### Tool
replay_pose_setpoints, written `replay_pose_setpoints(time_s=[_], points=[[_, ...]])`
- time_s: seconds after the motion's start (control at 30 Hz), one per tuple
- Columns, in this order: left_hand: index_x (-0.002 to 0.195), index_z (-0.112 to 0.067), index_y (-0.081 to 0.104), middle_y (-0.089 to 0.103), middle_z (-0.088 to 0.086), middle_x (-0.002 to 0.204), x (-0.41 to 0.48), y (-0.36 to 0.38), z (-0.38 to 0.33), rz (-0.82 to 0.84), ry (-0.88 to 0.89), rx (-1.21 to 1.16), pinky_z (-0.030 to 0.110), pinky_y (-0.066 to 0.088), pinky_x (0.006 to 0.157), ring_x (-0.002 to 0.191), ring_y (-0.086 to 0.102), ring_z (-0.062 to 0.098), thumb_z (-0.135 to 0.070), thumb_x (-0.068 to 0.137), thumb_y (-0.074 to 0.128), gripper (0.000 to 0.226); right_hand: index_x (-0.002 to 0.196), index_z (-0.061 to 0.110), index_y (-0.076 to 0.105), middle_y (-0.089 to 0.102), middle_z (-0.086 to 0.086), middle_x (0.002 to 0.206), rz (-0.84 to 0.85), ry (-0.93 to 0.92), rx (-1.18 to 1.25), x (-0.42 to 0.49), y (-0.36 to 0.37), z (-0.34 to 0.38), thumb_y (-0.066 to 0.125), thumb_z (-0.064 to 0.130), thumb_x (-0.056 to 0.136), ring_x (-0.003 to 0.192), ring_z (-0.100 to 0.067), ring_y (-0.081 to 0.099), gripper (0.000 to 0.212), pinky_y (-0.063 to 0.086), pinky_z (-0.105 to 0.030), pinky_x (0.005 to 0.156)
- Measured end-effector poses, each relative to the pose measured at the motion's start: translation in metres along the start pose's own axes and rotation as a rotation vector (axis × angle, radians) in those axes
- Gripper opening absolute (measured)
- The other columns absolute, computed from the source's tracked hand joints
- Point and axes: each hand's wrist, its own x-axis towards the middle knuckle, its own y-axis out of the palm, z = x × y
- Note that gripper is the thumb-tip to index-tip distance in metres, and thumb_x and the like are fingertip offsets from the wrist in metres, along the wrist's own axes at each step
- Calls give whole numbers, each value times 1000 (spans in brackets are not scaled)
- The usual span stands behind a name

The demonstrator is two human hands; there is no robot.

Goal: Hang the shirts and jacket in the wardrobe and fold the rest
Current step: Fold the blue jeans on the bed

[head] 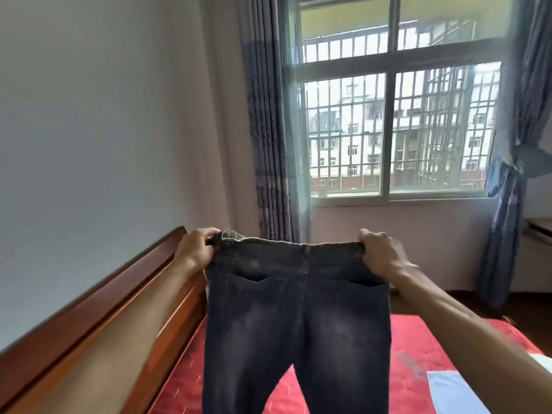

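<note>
A pair of dark washed-black jeans (295, 318) hangs in the air in front of me, back pockets facing me, legs dropping out of the frame's lower edge. My left hand (195, 249) grips the left end of the waistband. My right hand (379, 253) grips the right end, so the waistband is stretched flat between them. Below the jeans lies the red bed cover (418, 339). No shirts, jacket or wardrobe are in view.
A wooden headboard (98, 318) runs along the left wall. A barred window (388, 115) with grey-blue curtains (268, 130) fills the far wall. A white cloth (448, 389) lies on the bed at the lower right. Dark floor shows past the bed's far edge.
</note>
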Motion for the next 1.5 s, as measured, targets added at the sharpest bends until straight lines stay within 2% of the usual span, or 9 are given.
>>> replay_pose_setpoints(time_s=[0.1, 0.27, 0.5, 0.63, 0.77, 0.9, 1.1, 1.3, 1.5], points=[[101, -26, 76, 76, 8, 97, 33, -34, -40, -186, 23, 78, 36, 52, 82, 97, 69, 31, -5, 82, 62, 31, 103, 15, 52, 58, -3, 81, -207, -19, 71, 30, -27, 21, 59, 8, 88, 86, -30, 64, 18, 36, -31, 68], [104, -13, 72, 72, 15, 99, 48, -72, -68, -354, 51, 24, 36, 48, 78, 95, 65, 35, 2, 84, 52, 32, 100, 27, 55, 72, -4, 96, -339, -69, 302, 54, -76, 31, 68, 1, 82, 84, -25, 64, 34, 44, -30, 70], [104, -6, 75, 61, 10, 92, -33, -94, -60, -344, 72, 8, 24, 38, 77, 85, 59, 24, 9, 80, 58, 33, 114, 13, 69, 73, -7, 103, -244, -142, 399, -15, -70, 36, 75, 4, 83, 98, -24, 66, 33, 52, -35, 89], [88, -13, 80, 73, 2, 86, -122, -51, -13, -176, 42, -87, 13, 43, 67, 81, 65, 10, 9, 75, 65, 29, 96, 18, 77, 73, -7, 94, -124, -151, 365, -101, 4, 14, 66, 5, 72, 92, -31, 66, 29, 54, -38, 81], [74, -31, 78, 73, 5, 89, -244, 39, 76, 6, -189, -166, 17, 51, 76, 84, 69, 21, 3, 63, 61, 40, 86, 20, 78, 67, -6, 84, 165, -107, 344, -208, 119, -10, 58, 19, 64, 84, -32, 62, 30, 44, -30, 69], [78, -18, 80, 71, 5, 90, -424, 139, 149, 99, -488, -166, 5, 45, 69, 83, 68, 20, 15, 67, 65, 38, 78, 25, 73, 63, 0, 82, 369, -116, 314, -353, 261, -33, 66, 9, 69, 87, -30, 61, 19, 37, -29, 64], [77, -9, 76, 73, -1, 90, -703, 264, 234, 286, -768, -192, 13, 54, 74, 84, 71, 10, 21, 70, 66, 33, 79, 28, 68, 61, 8, 88, 525, -52, 263, -602, 444, -78, 65, 12, 66, 87, -23, 59, 21, 48, -33, 69], [61, -27, 78, 69, 0, 105, -893, 327, 271, 323, -906, -204, 18, 47, 80, 96, 64, 15, 21, 78, 59, 54, 65, 28, 62, 51, 6, 73, 630, -47, 207, -778, 523, -117, 85, 3, 42, 68, -22, 57, 40, 47, -32, 52], [82, -29, 78, 60, -2, 123, -947, 338, 274, 356, -951, -71, 37, 41, 102, 118, 58, 24, -19, 85, 71, 12, 90, 26, 63, 55, 4, 91, 639, 55, 232, -863, 538, -140, 79, 27, 55, 80, -23, 54, 38, 48, -38, 66]])
